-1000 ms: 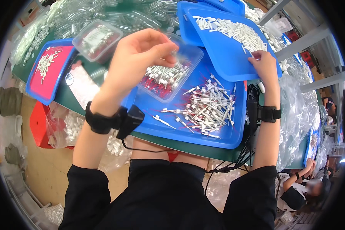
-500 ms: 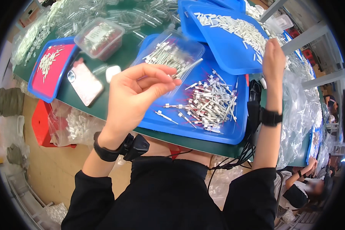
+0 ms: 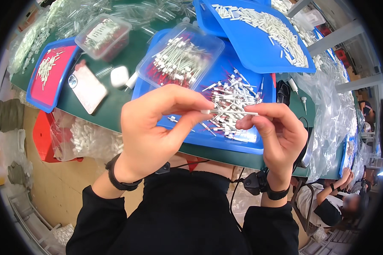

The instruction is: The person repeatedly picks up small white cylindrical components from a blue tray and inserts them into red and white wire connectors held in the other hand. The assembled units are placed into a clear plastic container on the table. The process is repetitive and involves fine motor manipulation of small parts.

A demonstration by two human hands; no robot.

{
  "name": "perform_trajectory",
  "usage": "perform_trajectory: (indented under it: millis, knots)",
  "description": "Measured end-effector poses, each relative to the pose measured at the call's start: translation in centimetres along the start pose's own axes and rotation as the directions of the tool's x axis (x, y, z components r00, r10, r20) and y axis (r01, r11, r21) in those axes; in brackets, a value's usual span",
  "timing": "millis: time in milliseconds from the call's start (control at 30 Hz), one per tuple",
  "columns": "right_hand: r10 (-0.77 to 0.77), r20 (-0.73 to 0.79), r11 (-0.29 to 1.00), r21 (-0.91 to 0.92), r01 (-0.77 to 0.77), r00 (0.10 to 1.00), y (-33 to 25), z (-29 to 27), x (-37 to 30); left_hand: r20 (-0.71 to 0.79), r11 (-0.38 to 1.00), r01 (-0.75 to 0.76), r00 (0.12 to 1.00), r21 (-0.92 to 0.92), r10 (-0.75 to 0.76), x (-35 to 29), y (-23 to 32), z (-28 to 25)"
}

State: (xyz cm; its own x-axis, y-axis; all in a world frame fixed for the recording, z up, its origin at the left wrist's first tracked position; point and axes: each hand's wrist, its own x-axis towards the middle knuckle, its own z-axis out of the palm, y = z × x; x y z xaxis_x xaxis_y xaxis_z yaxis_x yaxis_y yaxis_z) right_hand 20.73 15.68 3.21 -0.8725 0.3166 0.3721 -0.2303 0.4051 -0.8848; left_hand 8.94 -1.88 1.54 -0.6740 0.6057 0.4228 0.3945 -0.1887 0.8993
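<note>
My left hand [image 3: 157, 127] and my right hand [image 3: 276, 136] meet in front of my chest, each pinching an end of one thin white tube piece [image 3: 230, 112] held level between them. Just beyond the hands a blue tray [image 3: 242, 144] carries a loose pile of white stick-like parts with red tips [image 3: 232, 102]. A clear plastic box [image 3: 181, 57] filled with the same parts leans on the tray's far left corner. Another blue tray [image 3: 251, 51] holding small white tubes lies further back on the right.
On the green table stand a red-lined blue tray [image 3: 51, 74], a clear lidded box [image 3: 103, 36], a phone [image 3: 87, 87] and a small white case [image 3: 119, 76]. Clear bags [image 3: 332, 114] pile up at the right. A red crate [image 3: 44, 136] sits left below. Another person [image 3: 327, 204] sits lower right.
My right hand came back from the far blue tray and joined my left hand, which drew toward my chest. Both now hold one white piece between them.
</note>
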Motion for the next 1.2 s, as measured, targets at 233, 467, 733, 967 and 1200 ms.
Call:
perform_trajectory:
  millis: [233,467,733,967,1200]
  knots:
    - [0.062,0.034,0.994,0.087,-0.065,0.998,-0.5,-0.5,-0.8,0.051,0.972,-0.117,0.993,0.206,0.108,-0.2,0.2,-0.2]
    - [0.054,0.047,0.998,0.014,-0.054,0.997,-0.6,-1.2,-1.1,0.051,0.958,-0.160,0.987,0.237,0.152,-0.2,0.3,0.1]
    - [0.072,0.069,0.993,-0.094,-0.065,0.995,-0.7,-1.0,-0.8,0.036,0.956,-0.154,0.988,0.250,0.150,-0.2,0.2,0.1]
    - [0.023,0.060,0.980,-0.196,-0.011,0.998,0.2,-0.5,-1.0,0.049,0.944,-0.174,0.985,0.280,0.167,-0.3,0.0,0.5]
    - [-0.189,0.170,0.841,-0.480,0.248,0.967,0.1,0.6,-0.6,0.043,0.929,-0.194,0.981,0.316,0.191,-0.3,-0.5,0.8]
